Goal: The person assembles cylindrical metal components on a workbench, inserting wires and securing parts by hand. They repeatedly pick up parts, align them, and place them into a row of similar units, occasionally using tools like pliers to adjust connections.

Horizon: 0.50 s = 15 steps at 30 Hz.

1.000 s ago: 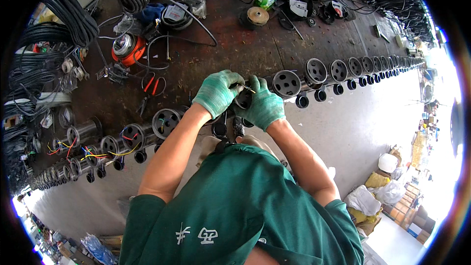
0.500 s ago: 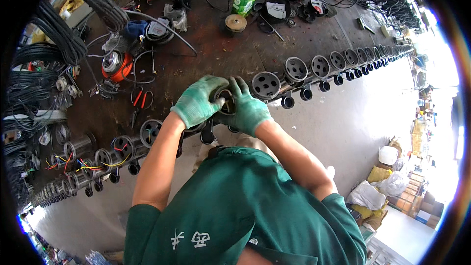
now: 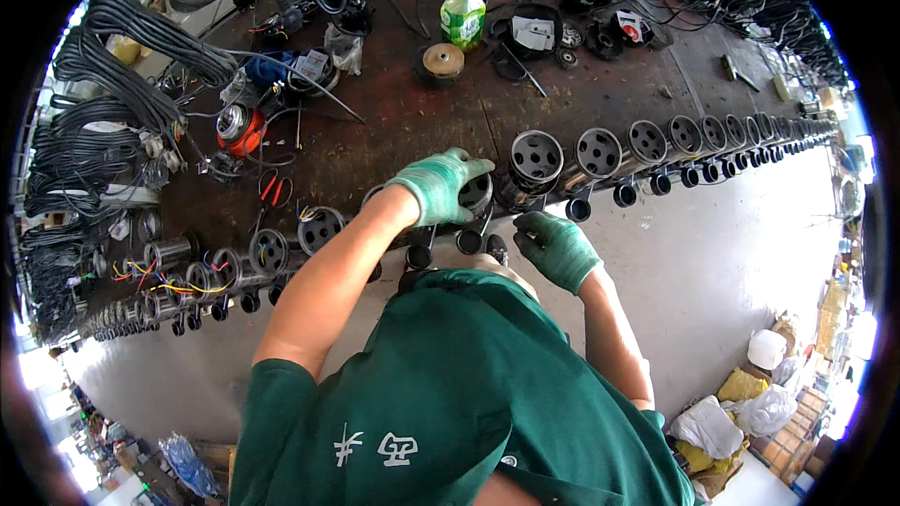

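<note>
At the far left of the row of motor housings [image 3: 600,155], bundles of black cable [image 3: 122,66] hang over the dark counter [image 3: 394,122], and the housings there [image 3: 202,267] carry coloured wires spilling from their open ends. Just behind that stretch lie an orange-and-silver rotor part [image 3: 236,127] and red-handled pliers [image 3: 272,187]. Toward the middle of the row, the left hand [image 3: 441,186], in a green glove, is cupped over the top of one housing [image 3: 475,195] at the counter's front edge, fingers curled down onto it. Right of it and a little nearer the body, the right hand [image 3: 555,245], also gloved, sits below the row, its fingers bent close together; whether it pinches some small part I cannot tell (the glove hides the fingertips). The two hands are apart, with small black end pieces [image 3: 469,242] hanging between them. Further right, the housings [image 3: 703,136] show perforated end faces and no loose wires, trailing off toward the counter's far corner. Behind the middle of the row stand a green bottle [image 3: 463,19] and a roll of tape [image 3: 442,62]. Judging by this, the work sits roughly midway along the row, the wired units on one side differing from the plain ones on the other.
</note>
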Available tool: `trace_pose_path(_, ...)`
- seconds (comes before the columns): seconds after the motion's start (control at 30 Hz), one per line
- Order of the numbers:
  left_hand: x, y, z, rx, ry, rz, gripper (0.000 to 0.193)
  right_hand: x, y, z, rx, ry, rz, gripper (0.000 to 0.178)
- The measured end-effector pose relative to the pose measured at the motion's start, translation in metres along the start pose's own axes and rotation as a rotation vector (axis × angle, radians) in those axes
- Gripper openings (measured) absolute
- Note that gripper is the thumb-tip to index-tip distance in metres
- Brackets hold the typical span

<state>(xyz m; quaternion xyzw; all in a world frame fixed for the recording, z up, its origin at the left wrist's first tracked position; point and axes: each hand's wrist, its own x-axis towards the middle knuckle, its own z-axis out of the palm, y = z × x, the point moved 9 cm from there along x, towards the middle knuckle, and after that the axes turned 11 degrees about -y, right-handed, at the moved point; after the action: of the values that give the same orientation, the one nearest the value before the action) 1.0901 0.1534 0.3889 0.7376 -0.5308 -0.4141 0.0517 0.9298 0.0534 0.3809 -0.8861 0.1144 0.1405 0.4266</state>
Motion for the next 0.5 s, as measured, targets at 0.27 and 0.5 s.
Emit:
trace_pose_path(0.27, -0.078, -0.058, -0.024, -1.094, 0.635, 0.213, 0.091, 0.023, 0.008, -0.010, 0.063, 0.034, -0.168, 0.029)
trace_pose_path(0.5, -0.100, -0.045, 0.001, -1.153, 0.775, 0.209, 0.084, 0.062, -0.029, -0.006, -0.254, -0.104, -0.205, 0.043)
